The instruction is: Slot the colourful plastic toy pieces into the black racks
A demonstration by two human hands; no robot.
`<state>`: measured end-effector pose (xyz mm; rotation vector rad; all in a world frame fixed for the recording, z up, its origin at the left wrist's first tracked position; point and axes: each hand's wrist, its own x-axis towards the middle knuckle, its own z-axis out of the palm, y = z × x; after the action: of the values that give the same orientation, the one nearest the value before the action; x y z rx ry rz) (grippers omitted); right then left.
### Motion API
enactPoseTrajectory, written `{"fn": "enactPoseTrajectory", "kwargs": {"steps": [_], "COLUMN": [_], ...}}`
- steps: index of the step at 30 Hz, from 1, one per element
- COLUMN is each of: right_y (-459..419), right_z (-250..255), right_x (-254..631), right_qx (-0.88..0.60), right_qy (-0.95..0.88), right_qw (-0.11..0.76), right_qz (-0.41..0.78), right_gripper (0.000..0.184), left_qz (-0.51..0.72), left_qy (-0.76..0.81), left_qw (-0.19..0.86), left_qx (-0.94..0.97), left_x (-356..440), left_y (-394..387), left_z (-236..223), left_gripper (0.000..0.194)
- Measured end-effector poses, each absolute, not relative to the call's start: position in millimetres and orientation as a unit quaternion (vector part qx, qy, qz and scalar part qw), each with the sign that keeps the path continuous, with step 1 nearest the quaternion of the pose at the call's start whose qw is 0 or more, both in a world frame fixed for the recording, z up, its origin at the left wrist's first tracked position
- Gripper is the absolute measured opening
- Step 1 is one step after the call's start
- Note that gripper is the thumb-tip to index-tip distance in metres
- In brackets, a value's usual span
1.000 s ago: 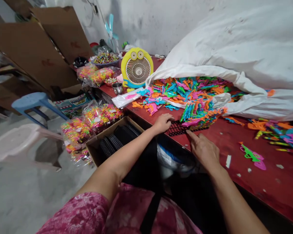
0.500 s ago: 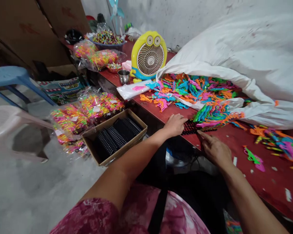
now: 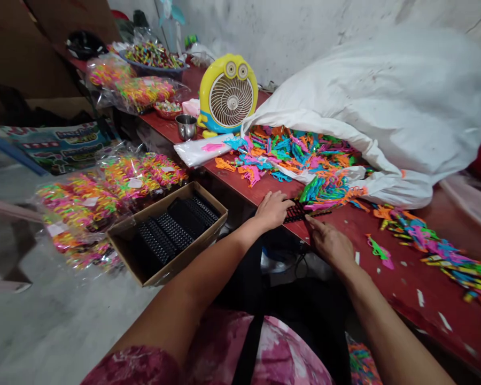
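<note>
A black plastic grid point(image 3: 294, 213) lies near the front edge of the red table. My left hand point(image 3: 273, 209) holds its left side, fingers bent over the rim. At its right side my right hand point(image 3: 332, 241) grips the near corner between fingertips, the index finger pointing along the edge. Right behind the grid is a heap of small colourful plastic toy guns point(image 3: 324, 191), partly overlapping it. More toy guns point(image 3: 296, 147) spill from the mouth of a large white sack point(image 3: 369, 101). One green and pink toy gun point(image 3: 380, 251) lies apart, to the right of my right hand.
A cardboard box point(image 3: 169, 235) of black grids stands left of my left arm. Clear bags of colourful pieces point(image 3: 80, 206) lie beyond it. A yellow fan point(image 3: 229, 96), metal cup point(image 3: 186, 127) and plastic bags point(image 3: 202, 149) sit on the table. More toys point(image 3: 436, 240) line the right.
The view has turned slightly to the right, so things appear shifted left. Both hands stay at the black grid, with little visible movement against it.
</note>
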<state>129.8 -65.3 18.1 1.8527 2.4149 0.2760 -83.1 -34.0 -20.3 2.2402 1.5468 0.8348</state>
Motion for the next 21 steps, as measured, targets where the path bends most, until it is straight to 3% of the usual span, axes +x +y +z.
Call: {"fn": "enactPoseTrajectory", "kwargs": {"steps": [21], "right_y": [-72], "right_z": [37], "right_x": [114], "right_qx": [0.605], "right_qy": [0.793], "right_qw": [0.047], "right_qz": [0.046], "right_gripper": [0.049], "left_qz": [0.292], "left_qy": [0.536], "left_qw": [0.142], "left_qx": [0.780], "left_x": [-83], "left_y": [-36], "left_z": [-19], "left_gripper": [0.034]}}
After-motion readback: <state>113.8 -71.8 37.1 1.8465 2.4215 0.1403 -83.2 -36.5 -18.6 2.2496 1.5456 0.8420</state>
